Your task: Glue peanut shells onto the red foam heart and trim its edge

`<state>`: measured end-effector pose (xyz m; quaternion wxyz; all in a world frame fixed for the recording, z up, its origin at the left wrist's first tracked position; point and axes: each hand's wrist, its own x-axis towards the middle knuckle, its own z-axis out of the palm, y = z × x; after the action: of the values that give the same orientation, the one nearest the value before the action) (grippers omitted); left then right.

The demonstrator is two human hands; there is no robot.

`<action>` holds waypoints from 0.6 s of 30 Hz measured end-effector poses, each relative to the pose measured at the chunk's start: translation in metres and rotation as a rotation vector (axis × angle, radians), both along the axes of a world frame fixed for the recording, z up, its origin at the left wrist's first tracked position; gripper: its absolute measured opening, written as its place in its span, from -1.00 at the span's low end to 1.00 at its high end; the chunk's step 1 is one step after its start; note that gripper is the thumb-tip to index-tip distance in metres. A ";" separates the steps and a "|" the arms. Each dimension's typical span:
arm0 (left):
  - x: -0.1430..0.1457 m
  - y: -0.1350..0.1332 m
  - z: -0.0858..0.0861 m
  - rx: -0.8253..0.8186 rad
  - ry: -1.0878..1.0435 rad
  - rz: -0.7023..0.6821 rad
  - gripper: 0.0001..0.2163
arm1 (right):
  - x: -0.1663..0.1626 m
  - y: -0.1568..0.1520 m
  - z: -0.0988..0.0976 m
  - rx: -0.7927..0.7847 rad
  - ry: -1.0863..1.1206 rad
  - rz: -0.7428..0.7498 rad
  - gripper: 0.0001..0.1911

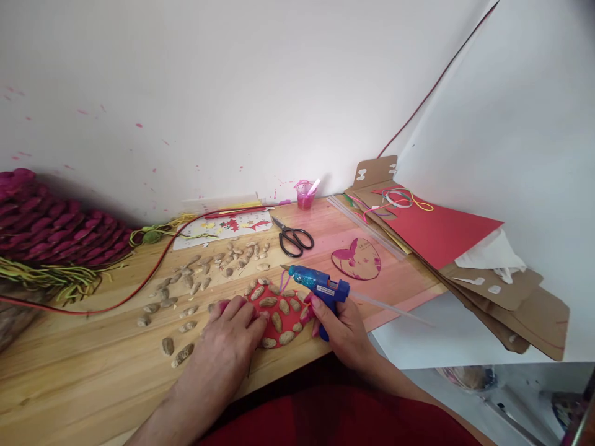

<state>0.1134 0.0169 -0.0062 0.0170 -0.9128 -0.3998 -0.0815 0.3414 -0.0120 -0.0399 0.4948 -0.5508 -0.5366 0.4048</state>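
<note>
A red heart-shaped card [281, 317] covered with several glued peanut shells lies near the front edge of the wooden table [93, 371]. My left hand [230, 334] rests flat on its left side, fingers together pressing down on it. My right hand [341, 328] is closed round the handle of a blue glue gun [318, 284], whose nozzle points left above the heart's top edge. A clear glue stick sticks out of the gun's back to the right.
Loose peanuts [204, 272] lie scattered left and behind the heart. Black scissors [294, 238], a pink heart cut-out [357, 259], a pink cup [305, 195], red paper [437, 232], cardboard pieces [502, 291] and a red cable [139, 291] lie around. A magenta woven object [41, 229] sits far left.
</note>
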 end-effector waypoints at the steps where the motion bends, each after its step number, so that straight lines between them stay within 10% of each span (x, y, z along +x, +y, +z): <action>1: 0.000 -0.001 0.001 0.007 0.008 -0.002 -0.74 | 0.000 0.000 0.001 -0.004 0.008 -0.001 -0.56; 18: 0.003 -0.002 0.006 0.030 0.001 -0.005 -0.84 | 0.003 -0.001 0.000 -0.048 0.033 -0.035 -0.58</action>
<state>0.1164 0.0153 -0.0007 0.0304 -0.9136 -0.3961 -0.0870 0.3447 -0.0129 -0.0402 0.4973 -0.5650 -0.5087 0.4180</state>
